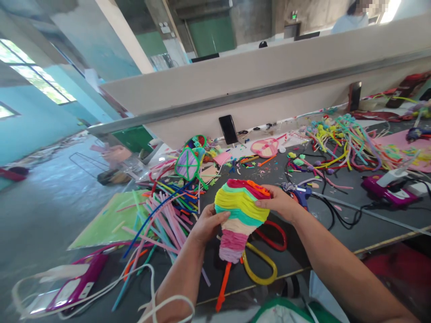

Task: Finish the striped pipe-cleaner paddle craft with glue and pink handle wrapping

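Observation:
Both my hands hold a striped pipe-cleaner craft (240,213) above the dark table. It is bulb-shaped, with red, orange, turquoise, yellow, cream, pink and lilac bands. An orange stem (223,287) hangs from its narrow end. My left hand (213,222) grips the left edge, thumb on the front. At the upper right edge, my right hand (276,202) pinches it with the thumb on the front. Beneath the craft lie a yellow loop (274,269) and a red loop (283,235), both partly hidden. A blue glue gun (301,194) rests just beyond my right hand.
Loose pipe cleaners (168,220) are heaped at left, near a green sheet (104,220). A purple power strip (76,287) with white cords lies front left, another power strip (390,190) at right. A phone (228,129) leans against the partition (256,72). More twisted stems (346,139) lie back right.

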A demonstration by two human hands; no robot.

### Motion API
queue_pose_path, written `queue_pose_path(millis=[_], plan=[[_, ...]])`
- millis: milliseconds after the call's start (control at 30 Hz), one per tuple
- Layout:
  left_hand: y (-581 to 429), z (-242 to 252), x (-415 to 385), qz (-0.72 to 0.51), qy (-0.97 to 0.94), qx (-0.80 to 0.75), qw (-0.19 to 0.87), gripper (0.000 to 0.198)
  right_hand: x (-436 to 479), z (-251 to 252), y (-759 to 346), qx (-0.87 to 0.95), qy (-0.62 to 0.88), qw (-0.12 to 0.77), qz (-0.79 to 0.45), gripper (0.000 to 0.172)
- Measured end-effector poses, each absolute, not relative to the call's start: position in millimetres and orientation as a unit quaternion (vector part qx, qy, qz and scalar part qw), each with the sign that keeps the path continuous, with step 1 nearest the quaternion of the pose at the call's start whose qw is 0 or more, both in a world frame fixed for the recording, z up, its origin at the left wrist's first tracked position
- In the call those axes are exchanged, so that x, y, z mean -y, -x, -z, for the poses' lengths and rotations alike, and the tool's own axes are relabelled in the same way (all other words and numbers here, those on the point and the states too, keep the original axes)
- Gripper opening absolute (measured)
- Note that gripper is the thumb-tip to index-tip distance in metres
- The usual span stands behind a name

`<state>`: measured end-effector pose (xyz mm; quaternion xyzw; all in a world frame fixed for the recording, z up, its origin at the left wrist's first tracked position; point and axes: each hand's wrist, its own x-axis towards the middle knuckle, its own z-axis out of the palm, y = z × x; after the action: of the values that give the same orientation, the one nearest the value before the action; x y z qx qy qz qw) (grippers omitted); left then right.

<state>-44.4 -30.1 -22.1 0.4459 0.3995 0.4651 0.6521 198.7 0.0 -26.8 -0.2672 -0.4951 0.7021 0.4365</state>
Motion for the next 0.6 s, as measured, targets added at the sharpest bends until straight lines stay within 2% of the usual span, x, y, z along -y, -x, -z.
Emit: queue_pose_path(millis=[400,600], plan=[[42.5,24.2,29.4,-0.452,-0.456,-0.376,0.668,0.034,-1.3,29.6,-197.1,0.466,0.28,0.445,-0.711,0.033],[42.2,23.2,30.3,-0.448,-0.459,-0.376,0.668,0.033,-2.1,27.8,-198.8,0.466,0.279,0.418,-0.729,0.038]])
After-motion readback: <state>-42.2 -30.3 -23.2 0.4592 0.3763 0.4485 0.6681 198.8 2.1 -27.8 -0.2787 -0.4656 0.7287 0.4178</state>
